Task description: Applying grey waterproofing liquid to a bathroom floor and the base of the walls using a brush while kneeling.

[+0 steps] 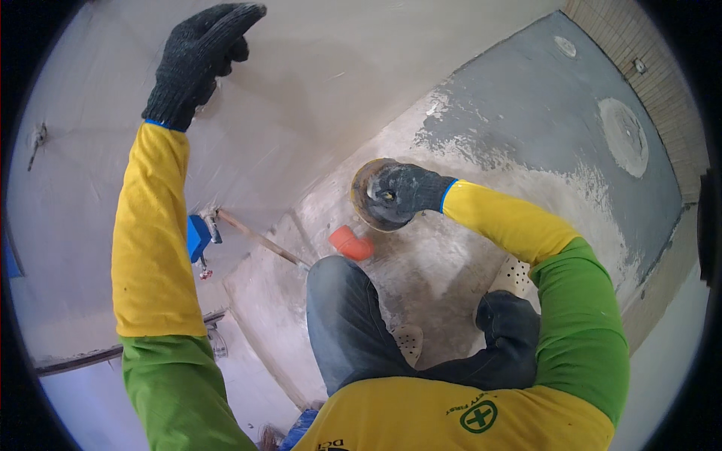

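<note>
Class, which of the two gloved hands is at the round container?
The right hand, overlapping the round container; the left hand is well apart, toward the picture's upper left.

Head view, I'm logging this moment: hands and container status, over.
Left hand by wall, contact unclear. Right hand at round container, grip unclear. Orange pipe elbow close by.

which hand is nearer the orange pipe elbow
Right. The right hand is close by, up and to the right of the orange pipe elbow in view; the left hand is far to its upper left.
</note>
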`<state>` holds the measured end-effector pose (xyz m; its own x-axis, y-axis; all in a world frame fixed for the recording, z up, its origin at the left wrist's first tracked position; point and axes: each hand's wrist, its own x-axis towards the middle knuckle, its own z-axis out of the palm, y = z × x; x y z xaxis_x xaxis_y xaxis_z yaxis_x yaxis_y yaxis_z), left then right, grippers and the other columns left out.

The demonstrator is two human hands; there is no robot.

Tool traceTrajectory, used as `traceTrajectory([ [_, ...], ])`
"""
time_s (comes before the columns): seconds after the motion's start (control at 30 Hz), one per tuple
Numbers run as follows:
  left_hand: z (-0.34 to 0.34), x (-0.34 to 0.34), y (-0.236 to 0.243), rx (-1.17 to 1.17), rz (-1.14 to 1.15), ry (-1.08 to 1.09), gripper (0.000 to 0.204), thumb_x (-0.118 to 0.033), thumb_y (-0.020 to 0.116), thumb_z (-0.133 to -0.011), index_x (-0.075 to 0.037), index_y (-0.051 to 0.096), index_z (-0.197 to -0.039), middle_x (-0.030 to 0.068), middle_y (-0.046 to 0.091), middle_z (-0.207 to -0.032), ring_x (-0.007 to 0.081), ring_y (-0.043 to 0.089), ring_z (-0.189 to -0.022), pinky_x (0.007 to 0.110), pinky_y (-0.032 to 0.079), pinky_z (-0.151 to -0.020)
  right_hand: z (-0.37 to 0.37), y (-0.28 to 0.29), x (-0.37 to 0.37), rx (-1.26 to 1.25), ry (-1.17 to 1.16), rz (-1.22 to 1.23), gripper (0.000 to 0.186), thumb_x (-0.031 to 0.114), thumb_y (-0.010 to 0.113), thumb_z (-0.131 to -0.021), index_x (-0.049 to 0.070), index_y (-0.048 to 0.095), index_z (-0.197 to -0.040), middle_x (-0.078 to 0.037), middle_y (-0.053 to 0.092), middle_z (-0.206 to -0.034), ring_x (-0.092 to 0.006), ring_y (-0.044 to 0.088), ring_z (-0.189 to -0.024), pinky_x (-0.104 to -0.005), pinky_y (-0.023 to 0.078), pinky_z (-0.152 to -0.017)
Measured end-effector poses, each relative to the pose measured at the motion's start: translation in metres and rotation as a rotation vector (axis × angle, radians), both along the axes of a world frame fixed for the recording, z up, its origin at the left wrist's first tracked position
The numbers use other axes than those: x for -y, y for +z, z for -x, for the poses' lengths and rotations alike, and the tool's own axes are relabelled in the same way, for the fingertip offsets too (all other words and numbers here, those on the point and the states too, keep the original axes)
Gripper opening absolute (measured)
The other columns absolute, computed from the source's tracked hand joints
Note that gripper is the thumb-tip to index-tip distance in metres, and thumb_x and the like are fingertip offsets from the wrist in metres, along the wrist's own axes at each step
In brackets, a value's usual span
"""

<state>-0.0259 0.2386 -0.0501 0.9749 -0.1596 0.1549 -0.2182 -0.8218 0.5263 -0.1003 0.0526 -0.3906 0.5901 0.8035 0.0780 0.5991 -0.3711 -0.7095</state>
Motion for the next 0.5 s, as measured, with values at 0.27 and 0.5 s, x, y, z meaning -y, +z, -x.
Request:
traceTrajectory([
  [0.27, 0.01, 0.003, 0.007, 0.009, 0.104, 0.168, 0.031, -0.037, 0.065, -0.085, -0.007, 0.065, -0.081, 0.0038, 0.057, -0.057, 0.01, 0.047, -0.045, 0.024, 0.036, -0.04, -0.035, 0.037, -0.015, -0.095, 0.007, 0.009, 0.022, 0.027, 0.07, -0.071, 0.015, 0.071, -0.089, -0.011, 0.069, -0.086, -0.0241, 0.065, -0.076, -0.0336, 0.05, -0.071],
  [0.5, 0.01, 0.006, 0.009, -0.004, 0.118, 0.202, 0.03, -0.037, 0.066, -0.085, -0.008, 0.066, -0.082, 0.0039, 0.057, -0.057, 0.0096, 0.047, -0.044, 0.023, 0.037, -0.04, -0.033, 0.026, -0.015, -0.228, 0.151, -0.046, 0.023, 0.024, 0.07, -0.069, 0.012, 0.071, -0.09, -0.009, 0.07, -0.084, -0.0204, 0.065, -0.073, -0.0325, 0.051, -0.07],
])
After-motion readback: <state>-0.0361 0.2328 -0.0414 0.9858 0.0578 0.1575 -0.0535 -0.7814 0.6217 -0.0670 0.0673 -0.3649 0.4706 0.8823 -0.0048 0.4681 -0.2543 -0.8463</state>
